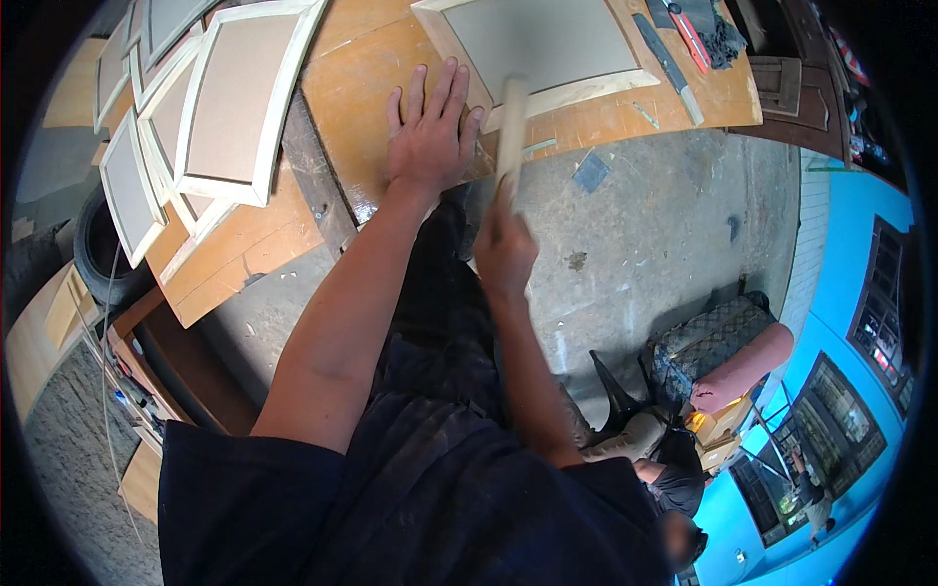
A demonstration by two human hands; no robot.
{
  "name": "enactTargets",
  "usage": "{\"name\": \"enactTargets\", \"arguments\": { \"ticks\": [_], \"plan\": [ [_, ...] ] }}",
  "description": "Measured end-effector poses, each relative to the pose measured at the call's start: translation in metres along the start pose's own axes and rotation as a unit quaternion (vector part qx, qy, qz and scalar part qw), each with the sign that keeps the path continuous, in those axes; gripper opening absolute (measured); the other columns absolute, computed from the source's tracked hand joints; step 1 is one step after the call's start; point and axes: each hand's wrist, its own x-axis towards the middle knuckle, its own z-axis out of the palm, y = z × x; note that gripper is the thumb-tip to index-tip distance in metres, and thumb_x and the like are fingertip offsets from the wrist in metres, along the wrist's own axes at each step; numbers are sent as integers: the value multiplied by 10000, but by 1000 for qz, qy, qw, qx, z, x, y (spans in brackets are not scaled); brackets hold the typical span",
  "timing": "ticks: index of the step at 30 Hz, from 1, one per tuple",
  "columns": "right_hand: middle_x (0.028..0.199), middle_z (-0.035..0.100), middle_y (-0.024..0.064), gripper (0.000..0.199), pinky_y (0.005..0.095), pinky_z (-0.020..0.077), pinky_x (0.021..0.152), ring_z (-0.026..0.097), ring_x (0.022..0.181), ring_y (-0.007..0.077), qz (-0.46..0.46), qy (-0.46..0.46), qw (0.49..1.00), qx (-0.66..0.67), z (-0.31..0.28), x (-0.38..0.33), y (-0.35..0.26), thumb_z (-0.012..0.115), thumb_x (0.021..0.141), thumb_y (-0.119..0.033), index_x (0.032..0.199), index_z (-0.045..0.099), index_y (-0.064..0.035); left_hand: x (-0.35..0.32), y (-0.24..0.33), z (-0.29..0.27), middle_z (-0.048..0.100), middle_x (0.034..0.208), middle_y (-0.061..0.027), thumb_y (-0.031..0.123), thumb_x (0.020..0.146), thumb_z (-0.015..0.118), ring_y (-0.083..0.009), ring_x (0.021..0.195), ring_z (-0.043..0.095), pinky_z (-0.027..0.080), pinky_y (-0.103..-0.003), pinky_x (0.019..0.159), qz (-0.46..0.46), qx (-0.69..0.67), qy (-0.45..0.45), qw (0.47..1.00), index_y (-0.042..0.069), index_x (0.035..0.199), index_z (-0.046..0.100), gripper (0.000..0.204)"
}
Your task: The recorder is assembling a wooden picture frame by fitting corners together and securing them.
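Tyre [103, 239] stood at far left, below the table's corner. Just right of it, a brown box [195, 361] lay on the floor with its open side up; its inside was in shadow and any contents could not be made out. Above, pale frames [234, 98] overlapped in a loose pile on the table [357, 88], the outermost reaching its left edge. A dark strip [322, 171] ran along the tabletop right of the pile.

Left hand [430, 137] was spread palm down on the table, fingers apart, close to its near edge. The thumb lay at the left side of a panel [547, 44]; contact could not be confirmed. Right hand [503, 244] was closed in a fist around a stick [513, 122], which was blurred and pointed up across the panel's near rail. The panel lay flat near the table's front edge.

Right of it were a dark-handled blade [669, 68], its tip near the edge, a red cutter [689, 39] and a dark cloth [723, 44]. Concrete floor [664, 225] gave open room between table, right forearm and patterned seat [703, 337]. A pink roll [747, 366] leaned there, above cardboard boxes [723, 425] showing yellow material. A blue wall [845, 249] bounded the right.
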Motion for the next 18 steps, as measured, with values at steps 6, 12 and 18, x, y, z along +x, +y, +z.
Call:
{"name": "enactTargets", "arguments": {
  "ticks": [6, 12, 18],
  "plan": [
    [809, 659, 247, 479, 422, 516, 588, 665, 659, 346, 83, -16, 993, 84, 2, 39, -1, 628, 927, -69, 1398, 549, -30, 2, -4, 2, 316, 1611, -9, 428, 1040, 371, -318, 1473, 278, 182, -537, 1179, -4, 9, 1, 1000, 194, 1551, 332, 563],
    [667, 601, 227, 518, 460, 506, 544, 605, 573, 389, -45, 16, 996, 69, 9, -19, -17, 597, 942, -92, 1436, 476, 8, -1, 0, 3, 314, 1612, -11, 415, 1042, 370, -311, 1477, 272, 176, -535, 1181, -2, -5, 2, 1000, 193, 1549, 336, 555],
    [739, 618, 218, 538, 424, 507, 575, 635, 620, 360, -33, 80, 996, 18, 8, 55, 5, 598, 918, -36, 1440, 479, 17, 2, -2, 1, 309, 1614, -11, 400, 1043, 369, -305, 1479, 273, 174, -531, 1183, -2, 13, 0, 1000, 193, 1551, 332, 550]
  ]
}}
